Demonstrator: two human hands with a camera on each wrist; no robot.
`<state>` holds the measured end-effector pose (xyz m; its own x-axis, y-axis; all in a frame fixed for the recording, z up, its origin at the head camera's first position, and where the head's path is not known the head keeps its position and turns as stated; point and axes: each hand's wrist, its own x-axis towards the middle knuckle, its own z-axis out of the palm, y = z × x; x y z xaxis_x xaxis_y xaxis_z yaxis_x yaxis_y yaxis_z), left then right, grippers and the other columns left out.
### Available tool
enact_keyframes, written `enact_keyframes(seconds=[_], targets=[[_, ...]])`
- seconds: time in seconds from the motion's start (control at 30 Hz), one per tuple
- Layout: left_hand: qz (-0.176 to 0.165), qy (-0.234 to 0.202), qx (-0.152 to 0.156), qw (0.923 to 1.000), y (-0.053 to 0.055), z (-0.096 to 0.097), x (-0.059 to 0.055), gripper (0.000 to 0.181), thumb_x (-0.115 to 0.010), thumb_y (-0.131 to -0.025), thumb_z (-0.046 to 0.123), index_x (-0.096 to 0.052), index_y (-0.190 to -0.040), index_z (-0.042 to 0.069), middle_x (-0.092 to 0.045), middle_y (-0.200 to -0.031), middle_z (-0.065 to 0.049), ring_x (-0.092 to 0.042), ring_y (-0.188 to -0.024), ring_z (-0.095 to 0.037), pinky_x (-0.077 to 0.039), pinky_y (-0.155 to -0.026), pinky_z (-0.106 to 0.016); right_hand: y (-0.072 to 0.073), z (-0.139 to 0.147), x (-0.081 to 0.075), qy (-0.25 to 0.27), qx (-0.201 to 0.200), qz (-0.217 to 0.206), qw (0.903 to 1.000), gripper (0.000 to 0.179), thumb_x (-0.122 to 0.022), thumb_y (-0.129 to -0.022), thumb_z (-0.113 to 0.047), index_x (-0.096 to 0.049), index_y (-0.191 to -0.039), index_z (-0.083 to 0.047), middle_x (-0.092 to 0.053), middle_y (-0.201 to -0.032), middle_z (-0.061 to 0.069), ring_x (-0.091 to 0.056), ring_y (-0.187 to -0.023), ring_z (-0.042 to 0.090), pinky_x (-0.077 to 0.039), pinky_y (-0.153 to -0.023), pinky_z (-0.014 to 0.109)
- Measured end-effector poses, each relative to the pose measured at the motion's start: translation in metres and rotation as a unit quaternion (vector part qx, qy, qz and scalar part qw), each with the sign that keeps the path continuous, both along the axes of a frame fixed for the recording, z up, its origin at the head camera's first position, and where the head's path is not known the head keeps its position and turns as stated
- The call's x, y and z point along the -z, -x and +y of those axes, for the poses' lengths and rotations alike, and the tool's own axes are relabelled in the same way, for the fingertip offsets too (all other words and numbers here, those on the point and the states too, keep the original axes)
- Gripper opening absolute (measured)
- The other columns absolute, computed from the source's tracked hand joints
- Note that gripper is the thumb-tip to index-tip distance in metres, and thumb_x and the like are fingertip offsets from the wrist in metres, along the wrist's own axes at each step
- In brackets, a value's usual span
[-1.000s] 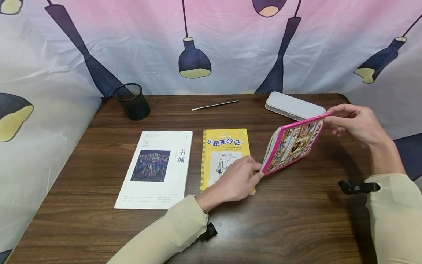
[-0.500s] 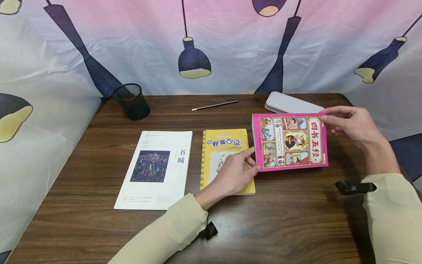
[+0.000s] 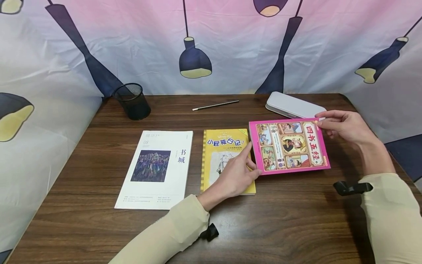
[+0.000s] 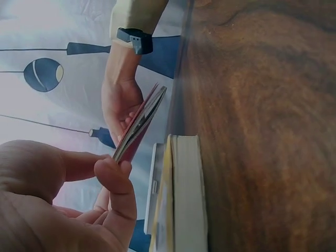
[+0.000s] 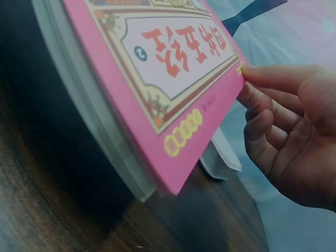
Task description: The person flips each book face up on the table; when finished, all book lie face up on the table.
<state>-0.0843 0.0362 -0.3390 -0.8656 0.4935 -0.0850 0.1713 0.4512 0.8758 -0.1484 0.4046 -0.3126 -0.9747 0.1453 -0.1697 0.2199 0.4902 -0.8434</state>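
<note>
A pink-bordered book point(image 3: 291, 146) with small cartoon panels on its cover is held above the table between both hands. My left hand point(image 3: 232, 174) pinches its left edge; in the left wrist view the thumb and finger point(image 4: 118, 178) close on the book's edge. At the upper right corner, my right hand point(image 3: 347, 126) pinches the book between thumb and fingers, as the right wrist view also shows. Under my left hand lies a yellow book point(image 3: 227, 145), partly covered by that hand. The pink book stands apart from the tabletop in both wrist views.
A white book point(image 3: 178, 172) lies on the brown wooden table point(image 3: 82, 176) at left. Behind are a black mesh pen holder point(image 3: 136, 108), a thin pencil point(image 3: 215, 105) and a pale grey case point(image 3: 293, 103), partly behind the pink book. A printed curtain point(image 3: 230, 55) backs the table.
The pink book has turned from a steep tilt to show its cover squarely, then dipped slightly. My right hand has moved a little left and down; my left hand stays near the same place.
</note>
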Motion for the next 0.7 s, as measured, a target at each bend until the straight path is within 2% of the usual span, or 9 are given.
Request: enact_keyframes(seconds=[0.1, 0.17, 0.23, 0.3, 0.37, 0.4, 0.47, 0.57, 0.7], targets=[[0.004, 0.016, 0.011, 0.9998, 0.0, 0.0, 0.002, 0.092, -0.075, -0.097, 0.012, -0.018, -0.169, 0.006, -0.078, -0.094, 0.004, -0.059, -0.067, -0.005, -0.051, -0.088, -0.026, 0.002, 0.0, 0.007, 0.004, 0.001, -0.008, 1.0, 0.018, -0.08, -0.096, -0.035, -0.075, -0.086, -0.05, -0.073, -0.081, -0.024, -0.058, -0.066, 0.006, -0.052, -0.062, 0.025], [0.006, 0.024, 0.015, 0.9996, 0.0, 0.0, 0.004, 0.093, -0.076, -0.097, 0.012, -0.018, -0.169, 0.006, -0.079, -0.096, 0.003, -0.062, -0.073, -0.003, -0.049, -0.1, -0.027, 0.003, 0.0, 0.012, 0.008, 0.002, -0.015, 0.9999, 0.018, -0.081, -0.095, -0.035, -0.075, -0.084, -0.048, -0.072, -0.08, -0.022, -0.057, -0.065, 0.005, -0.052, -0.061, 0.026], [-0.009, 0.017, 0.017, 0.9997, 0.0, 0.0, 0.005, 0.094, -0.076, -0.097, 0.011, -0.018, -0.169, 0.006, -0.08, -0.096, 0.002, -0.064, -0.069, -0.005, -0.055, -0.092, -0.03, 0.005, -0.002, 0.017, 0.009, 0.002, -0.02, 0.9998, 0.016, -0.082, -0.095, -0.035, -0.076, -0.084, -0.045, -0.072, -0.079, -0.02, -0.057, -0.065, 0.006, -0.052, -0.061, 0.026], [-0.038, 0.003, 0.017, 0.9991, 0.0, 0.001, 0.007, 0.094, -0.076, -0.097, 0.008, -0.016, -0.17, 0.009, -0.08, -0.094, 0.0, -0.065, -0.062, -0.007, -0.06, -0.076, -0.03, 0.006, -0.003, 0.023, 0.003, 0.002, -0.025, 0.9997, 0.015, -0.082, -0.095, -0.036, -0.076, -0.083, -0.044, -0.071, -0.079, -0.018, -0.057, -0.065, 0.007, -0.052, -0.061, 0.027], [-0.071, -0.012, 0.016, 0.9973, -0.001, 0.002, 0.007, 0.095, -0.075, -0.098, 0.006, -0.015, -0.17, 0.01, -0.079, -0.09, -0.002, -0.062, -0.053, -0.01, -0.057, -0.055, -0.028, 0.008, -0.004, 0.028, -0.002, 0.004, -0.03, 0.9995, 0.014, -0.081, -0.095, -0.036, -0.077, -0.084, -0.042, -0.07, -0.078, -0.016, -0.056, -0.065, 0.007, -0.052, -0.061, 0.027], [-0.084, -0.017, 0.015, 0.9962, -0.001, 0.002, 0.008, 0.094, -0.074, -0.098, 0.005, -0.014, -0.171, 0.01, -0.078, -0.088, -0.002, -0.061, -0.049, -0.012, -0.054, -0.049, -0.028, 0.009, -0.005, 0.03, -0.005, 0.002, -0.033, 0.9995, 0.011, -0.081, -0.095, -0.036, -0.077, -0.085, -0.041, -0.07, -0.078, -0.015, -0.056, -0.065, 0.008, -0.052, -0.061, 0.027], [-0.103, -0.023, 0.012, 0.9944, -0.001, 0.002, 0.009, 0.094, -0.074, -0.098, 0.005, -0.014, -0.17, 0.01, -0.077, -0.085, -0.002, -0.06, -0.047, -0.012, -0.053, -0.046, -0.028, 0.011, -0.006, 0.034, -0.009, 0.0, -0.038, 0.9992, 0.01, -0.08, -0.096, -0.036, -0.078, -0.087, -0.039, -0.069, -0.078, -0.015, -0.056, -0.066, 0.008, -0.052, -0.062, 0.027], [-0.11, -0.021, 0.006, 0.9937, 0.0, 0.002, 0.01, 0.092, -0.074, -0.098, 0.004, -0.016, -0.17, 0.007, -0.077, -0.082, -0.001, -0.06, -0.046, -0.011, -0.054, -0.047, -0.028, 0.013, -0.006, 0.038, -0.008, -0.006, -0.045, 0.999, 0.009, -0.079, -0.097, -0.035, -0.078, -0.088, -0.038, -0.068, -0.079, -0.016, -0.056, -0.066, 0.008, -0.052, -0.062, 0.027], [-0.124, -0.019, -0.005, 0.9921, 0.0, 0.002, 0.011, 0.092, -0.075, -0.097, 0.003, -0.018, -0.169, 0.005, -0.077, -0.08, -0.002, -0.062, -0.046, -0.012, -0.057, -0.048, -0.03, 0.014, -0.008, 0.043, -0.003, -0.012, -0.047, 0.9988, 0.017, -0.078, -0.098, -0.032, -0.077, -0.084, -0.042, -0.067, -0.078, -0.017, -0.055, -0.067, 0.006, -0.052, -0.062, 0.026]])
